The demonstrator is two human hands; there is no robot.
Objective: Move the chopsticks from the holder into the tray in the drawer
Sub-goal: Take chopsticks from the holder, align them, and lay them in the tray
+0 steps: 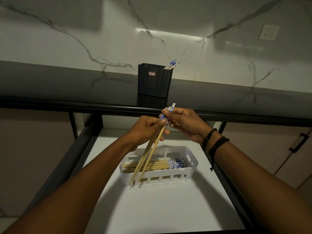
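A black ribbed holder (154, 81) stands on the dark counter, with a few blue-and-white chopstick tops (173, 63) sticking out at its right side. Both hands grip one bundle of bamboo chopsticks (148, 154) above the open drawer. My left hand (145, 130) pinches the bundle near its patterned upper part. My right hand (184, 124) closes around the blue-and-white tops. The tips slant down to the left over the front wall of the white slotted tray (192, 159). Several chopsticks (152, 165) lie flat in that tray, patterned ends to the right.
The drawer's white floor (160, 208) has black side rails and spreads around the tray. The counter's black front edge (84, 105) runs just behind my hands. A marble wall with a socket (268, 32) rises behind; a cabinet door with a black handle (298, 142) is at right.
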